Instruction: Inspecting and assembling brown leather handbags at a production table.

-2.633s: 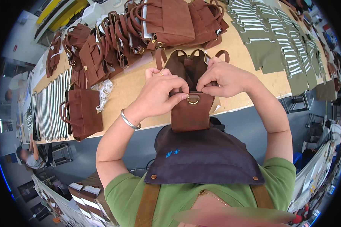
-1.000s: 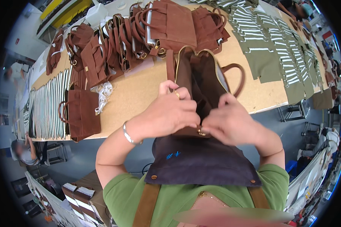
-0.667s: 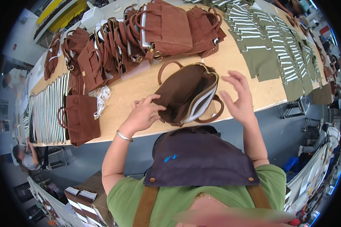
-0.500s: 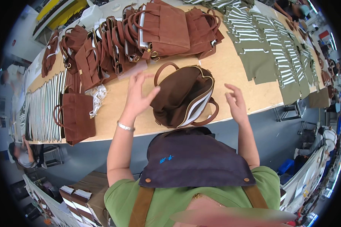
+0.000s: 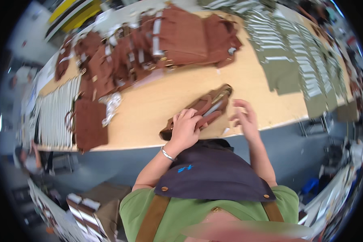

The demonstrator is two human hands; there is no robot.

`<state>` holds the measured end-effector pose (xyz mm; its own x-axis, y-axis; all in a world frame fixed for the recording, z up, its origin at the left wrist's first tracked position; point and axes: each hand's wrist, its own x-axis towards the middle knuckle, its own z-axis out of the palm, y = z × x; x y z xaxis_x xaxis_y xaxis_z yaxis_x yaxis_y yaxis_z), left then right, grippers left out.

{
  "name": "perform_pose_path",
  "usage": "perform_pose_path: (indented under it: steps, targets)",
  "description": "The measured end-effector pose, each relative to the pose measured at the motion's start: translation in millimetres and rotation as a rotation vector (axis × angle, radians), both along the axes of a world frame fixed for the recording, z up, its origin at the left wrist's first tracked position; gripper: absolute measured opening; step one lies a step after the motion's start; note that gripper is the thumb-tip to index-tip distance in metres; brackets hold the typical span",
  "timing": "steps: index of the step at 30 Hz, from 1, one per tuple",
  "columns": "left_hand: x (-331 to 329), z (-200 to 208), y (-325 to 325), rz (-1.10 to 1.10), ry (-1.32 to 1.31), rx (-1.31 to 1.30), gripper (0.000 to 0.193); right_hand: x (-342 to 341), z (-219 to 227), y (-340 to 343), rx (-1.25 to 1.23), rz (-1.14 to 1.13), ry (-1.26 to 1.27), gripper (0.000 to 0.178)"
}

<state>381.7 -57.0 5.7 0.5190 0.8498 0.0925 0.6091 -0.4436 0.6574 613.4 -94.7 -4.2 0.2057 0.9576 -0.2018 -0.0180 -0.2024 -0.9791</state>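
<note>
Bag (image 5: 209, 112) on the near part of the table (image 5: 143, 109), long axis from near left to far right; left hand (image 5: 185, 128) in contact, right hand (image 5: 245, 120) apart.

The table has a smooth, tan, board-like top. The bag, brown and matte with a soft-looking face, forms a narrow, pointed oval, its near-left end close to the table's near edge. The left hand is the nearer: its fingers bend across the near-left half of the bag; whether they grip cannot be told. The right hand stands just right of the far-right half, fingers parted and slightly curved, holding nothing; the bag lies to their left. A rounded brown handle (image 5: 205, 105) follows the long axis.
</note>
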Motion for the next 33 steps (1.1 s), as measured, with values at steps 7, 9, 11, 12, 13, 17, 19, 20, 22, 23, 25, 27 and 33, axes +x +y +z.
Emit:
perform_pose_path:
  steps: [7,9,11,12,13,17,19,20,22,23,25,27,33]
  targets:
    - [-112,23,-1,0.501,-0.47,-0.18,0.035,32,-31,-5,-0.095,0.001,-0.059,0.022]
    - [-143,29,-13,0.716,-0.552,-0.16,0.036,25,-39,0,-0.111,0.083,-0.043,0.02]
    - [-171,29,-15,0.858,-0.536,-0.023,0.037,15,-44,6,-0.126,0.135,-0.036,0.019]
    - [-189,27,-10,0.894,-0.474,0.025,0.037,8,-47,10,-0.119,0.169,-0.008,0.018]
    - [-209,23,-3,0.929,-0.415,0.071,0.037,2,-46,13,-0.113,0.202,0.015,0.017]
    - [-292,-22,14,1.093,0.367,0.387,0.037,-17,-42,33,-0.095,0.401,-0.082,0.019]
    - [-286,-15,22,1.241,0.538,0.141,0.061,-14,-48,47,-0.072,0.391,-0.113,0.02]
    - [-288,-12,22,1.26,0.515,0.112,0.065,-10,-48,55,-0.055,0.432,-0.133,0.022]
    - [-288,-18,23,1.273,0.487,0.092,0.071,2,-46,86,-0.011,0.315,-0.133,0.027]
    - [-286,-22,24,1.264,0.484,0.104,0.071,14,-48,106,-0.025,0.242,-0.176,0.029]
    - [-271,-22,24,1.19,0.499,0.139,0.073,41,-56,148,0.042,0.071,-0.234,0.035]
    - [-254,-17,22,1.148,0.509,0.178,0.077,65,-62,182,0.152,-0.13,-0.331,0.046]
    - [-214,-2,-2,1.176,0.422,0.294,0.079,126,-110,284,-0.026,-0.701,-0.777,0.075]
